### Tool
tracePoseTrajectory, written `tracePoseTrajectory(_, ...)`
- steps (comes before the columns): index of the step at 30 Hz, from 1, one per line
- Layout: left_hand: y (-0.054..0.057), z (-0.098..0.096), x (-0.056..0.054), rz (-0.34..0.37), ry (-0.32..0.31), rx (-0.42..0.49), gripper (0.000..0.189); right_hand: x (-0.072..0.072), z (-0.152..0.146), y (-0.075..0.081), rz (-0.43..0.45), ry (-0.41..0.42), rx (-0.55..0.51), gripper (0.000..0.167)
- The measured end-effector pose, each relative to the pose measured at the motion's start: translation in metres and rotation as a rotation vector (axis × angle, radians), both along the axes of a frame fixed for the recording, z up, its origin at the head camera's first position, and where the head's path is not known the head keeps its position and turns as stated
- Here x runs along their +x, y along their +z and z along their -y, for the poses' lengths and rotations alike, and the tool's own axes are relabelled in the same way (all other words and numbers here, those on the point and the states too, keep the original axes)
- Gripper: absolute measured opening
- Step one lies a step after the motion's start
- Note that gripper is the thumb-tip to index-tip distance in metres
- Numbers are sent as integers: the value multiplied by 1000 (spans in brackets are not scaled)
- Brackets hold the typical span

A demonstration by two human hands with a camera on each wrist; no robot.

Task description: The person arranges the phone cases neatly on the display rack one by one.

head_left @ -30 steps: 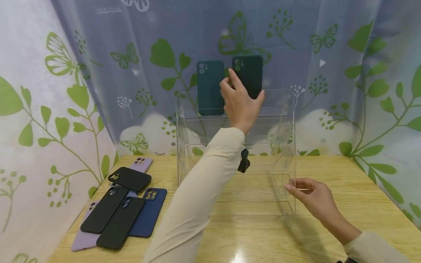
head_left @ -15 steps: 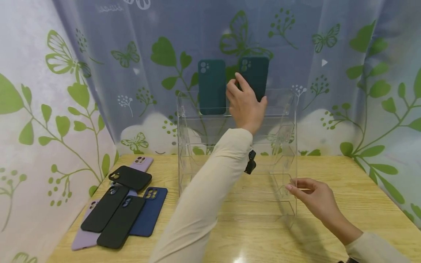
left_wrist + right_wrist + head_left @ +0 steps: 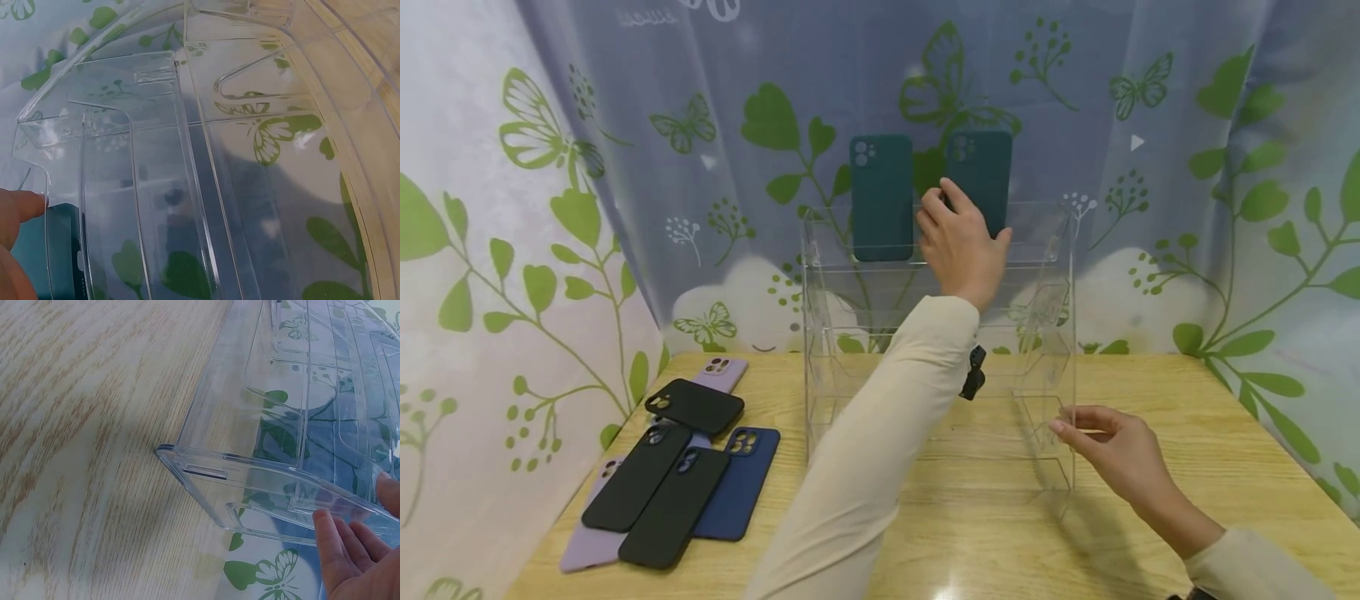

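Note:
My left hand [image 3: 962, 246] holds a dark teal phone case [image 3: 985, 162] by its sides, fingers on its left edge and thumb low on its right. The case stands upright at the top tier of a clear acrylic display stand [image 3: 940, 268]. Left of it, a matching teal phone case [image 3: 882, 196] stands on the same tier. In the left wrist view, fingertips [image 3: 25, 203] meet the teal case beside a clear panel. My right hand [image 3: 1116, 454] pinches the stand's right side panel; the right wrist view shows several fingers [image 3: 337, 550] along that panel.
A loose pile lies on the wooden table [image 3: 1187, 417] at the left: black phone cases [image 3: 658, 508], a blue phone case [image 3: 747, 483] and lilac phone cases [image 3: 591, 546]. A patterned curtain [image 3: 737, 50] hangs close behind the stand.
My left hand has moved right and slightly down with the teal case, widening the gap to the other case. The right hand has stayed on the side panel.

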State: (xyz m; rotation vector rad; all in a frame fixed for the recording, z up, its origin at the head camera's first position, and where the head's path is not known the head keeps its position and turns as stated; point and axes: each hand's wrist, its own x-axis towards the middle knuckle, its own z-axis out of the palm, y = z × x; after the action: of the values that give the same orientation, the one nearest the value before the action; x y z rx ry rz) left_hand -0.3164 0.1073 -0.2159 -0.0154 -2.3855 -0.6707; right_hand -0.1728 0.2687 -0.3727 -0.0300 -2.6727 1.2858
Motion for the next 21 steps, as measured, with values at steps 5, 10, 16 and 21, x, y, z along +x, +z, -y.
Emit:
tracePoseTrajectory(5, 2, -1, 0, 12, 12, -6, 96, 0, 0, 0, -2, 1, 6, 54)
tracePoseTrajectory(10, 3, 0, 0, 24, 19, -16, 96, 0, 1, 0, -1, 0, 3, 54)
tracePoseTrajectory(16, 3, 3, 1, 31, 5, -15, 95, -1, 1, -1, -7, -2, 0, 53)
tracePoseTrajectory(21, 7, 8, 5, 35, -54, 9, 92, 0, 0, 0, 0, 2, -7, 54)
